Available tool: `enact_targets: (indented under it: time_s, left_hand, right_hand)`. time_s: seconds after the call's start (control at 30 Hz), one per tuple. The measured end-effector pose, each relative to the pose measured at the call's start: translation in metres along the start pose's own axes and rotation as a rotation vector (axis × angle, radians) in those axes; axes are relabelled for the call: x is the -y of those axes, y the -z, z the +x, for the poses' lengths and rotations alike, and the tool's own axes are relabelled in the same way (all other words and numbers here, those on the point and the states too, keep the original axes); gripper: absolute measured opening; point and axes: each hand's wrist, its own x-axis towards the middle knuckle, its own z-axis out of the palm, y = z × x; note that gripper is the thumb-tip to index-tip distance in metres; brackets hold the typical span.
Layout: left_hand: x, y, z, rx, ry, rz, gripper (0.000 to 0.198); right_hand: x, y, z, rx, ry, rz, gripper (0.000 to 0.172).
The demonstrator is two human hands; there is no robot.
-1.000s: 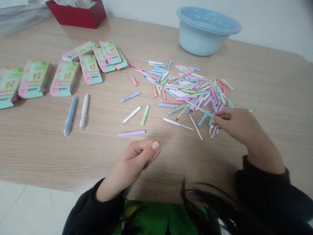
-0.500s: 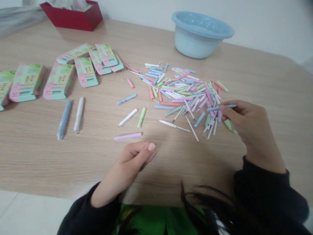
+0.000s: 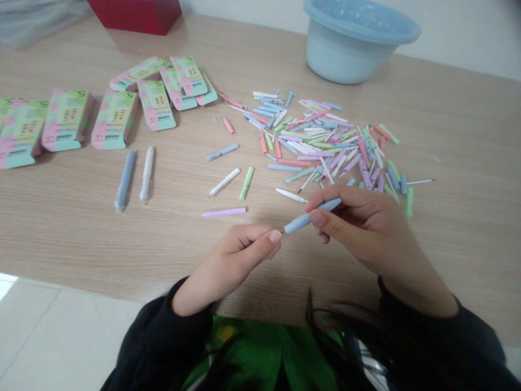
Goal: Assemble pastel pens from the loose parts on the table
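My right hand (image 3: 362, 228) pinches a pale blue pen barrel (image 3: 311, 216) between thumb and fingers, its open end pointing left. My left hand (image 3: 248, 250) is closed in a pinch just left of that end, holding something thin that I cannot make out. Both hands hover over the near part of the wooden table (image 3: 81, 239). Behind them lies a heap of pastel pen parts (image 3: 325, 146) in blue, pink, green, purple and white, with thin refills among them.
A blue and a white finished pen (image 3: 136, 176) lie side by side at the left. Several pastel cardboard boxes (image 3: 114, 108) lie at the back left. A light blue basin (image 3: 354, 41) and a red box (image 3: 136, 13) stand at the far edge. Loose parts (image 3: 228, 184) lie mid-table.
My right hand picked a blue barrel from the heap and brought it left and nearer, up to my left hand. The left hand stayed closed and shifted slightly.
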Motion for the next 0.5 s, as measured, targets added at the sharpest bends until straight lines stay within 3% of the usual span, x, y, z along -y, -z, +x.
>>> enact_targets:
  time_s: [0.5]
  left_hand:
    - [0.0, -0.0011, -0.0028, 0.015, 0.053, -0.052, 0.043]
  right_hand:
    - [-0.0033, -0.004, 0.003, 0.099, -0.092, 0.079, 0.012]
